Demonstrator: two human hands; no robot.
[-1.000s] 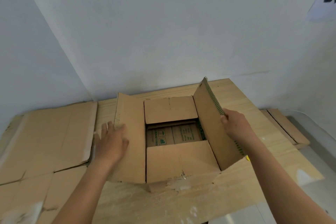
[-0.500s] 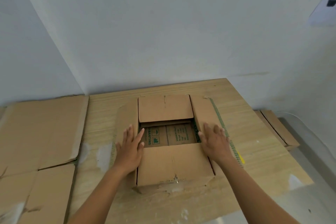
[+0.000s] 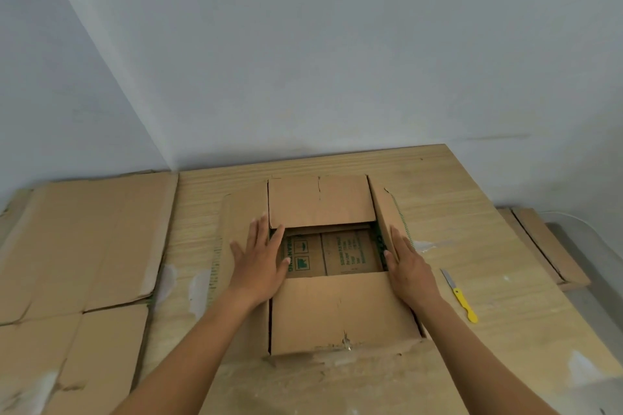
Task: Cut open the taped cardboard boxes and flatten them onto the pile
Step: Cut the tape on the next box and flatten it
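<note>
A: State of left hand (image 3: 259, 263)?
B: Flat, fingers straight and spread, pressing the left flap of the cardboard box (image 3: 340, 310). Grasps nothing.
A: And right hand (image 3: 409, 266)?
B: Fingers straight, palm on the right flap. Grasps nothing.
A: Box position?
B: Middle of the table (image 3: 472, 212), flaps spread, near the flattened pile (image 3: 84, 246). A yellow knife (image 3: 460, 295) lies to its right.

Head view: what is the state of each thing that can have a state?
cardboard box, open, side flaps spread outward.
left hand, flat, pressing the left flap.
right hand, flat, pressing the right flap.
yellow knife, lying on the table, not held.
cardboard pile, flattened, at the left.
</note>
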